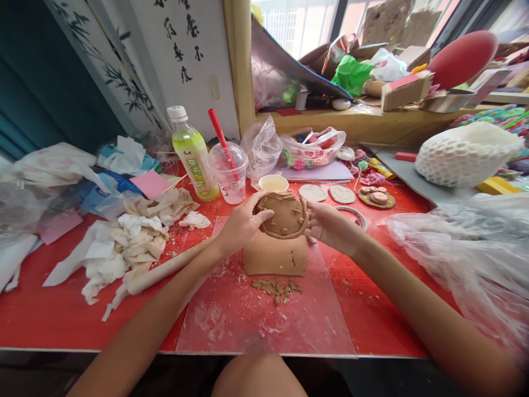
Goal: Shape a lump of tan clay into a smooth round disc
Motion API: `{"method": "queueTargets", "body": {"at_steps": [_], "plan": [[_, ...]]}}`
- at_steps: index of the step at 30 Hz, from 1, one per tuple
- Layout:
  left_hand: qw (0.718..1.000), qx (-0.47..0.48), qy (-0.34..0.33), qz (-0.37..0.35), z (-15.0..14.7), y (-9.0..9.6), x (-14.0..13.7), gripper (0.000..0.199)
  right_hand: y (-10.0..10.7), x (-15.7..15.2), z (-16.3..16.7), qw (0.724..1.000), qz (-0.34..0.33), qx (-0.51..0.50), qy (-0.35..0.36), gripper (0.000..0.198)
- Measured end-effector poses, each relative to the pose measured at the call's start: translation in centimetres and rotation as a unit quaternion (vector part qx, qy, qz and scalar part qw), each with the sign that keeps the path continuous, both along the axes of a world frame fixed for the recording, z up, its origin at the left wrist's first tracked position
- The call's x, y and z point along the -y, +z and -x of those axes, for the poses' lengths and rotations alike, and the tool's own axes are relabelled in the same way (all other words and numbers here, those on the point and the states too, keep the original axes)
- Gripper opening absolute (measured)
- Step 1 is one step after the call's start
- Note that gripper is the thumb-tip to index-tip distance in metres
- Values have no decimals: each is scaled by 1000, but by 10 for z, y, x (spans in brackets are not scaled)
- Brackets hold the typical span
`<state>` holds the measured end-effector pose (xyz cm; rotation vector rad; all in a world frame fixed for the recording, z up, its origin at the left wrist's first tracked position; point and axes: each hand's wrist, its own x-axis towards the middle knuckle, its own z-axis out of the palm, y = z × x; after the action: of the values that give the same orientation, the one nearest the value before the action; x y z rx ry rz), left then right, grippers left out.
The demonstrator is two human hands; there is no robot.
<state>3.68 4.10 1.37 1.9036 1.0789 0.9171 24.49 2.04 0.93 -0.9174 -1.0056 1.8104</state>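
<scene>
A round brown clay piece (285,216) with a raised rim and small raised bits on its face is held up over the work sheet. My left hand (249,219) grips its left side, thumb on the front face and fingers behind. At the right edge, my right hand (330,225) holds the rim, its fingers partly hidden by the clay. Below lies a flat clay slab (275,258) with a straight lower edge and a small mark on its right. Clay scraps (276,288) are heaped in front of the slab on the clear plastic sheet (264,331).
Left of the sheet are a rolling pin (165,271) and crumpled tissues (136,242). Behind the hands stand a green drink bottle (192,157), a plastic cup (229,176) with a red straw and a paper cup (273,183). Plastic film (463,248) covers the right side.
</scene>
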Motion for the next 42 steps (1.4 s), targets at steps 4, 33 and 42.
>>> {"method": "queueTargets", "body": {"at_steps": [4,33,42], "plan": [[999,-23,-39,-16,0,6,5,44,-3,-3,-9,999,4,-6,48,26],[987,110,99,-69,-2,4,6,21,-4,0,6,988,-84,1,-128,24],[979,136,-16,154,-1,9,1,31,-2,3,6,987,-110,0,-118,26]]}}
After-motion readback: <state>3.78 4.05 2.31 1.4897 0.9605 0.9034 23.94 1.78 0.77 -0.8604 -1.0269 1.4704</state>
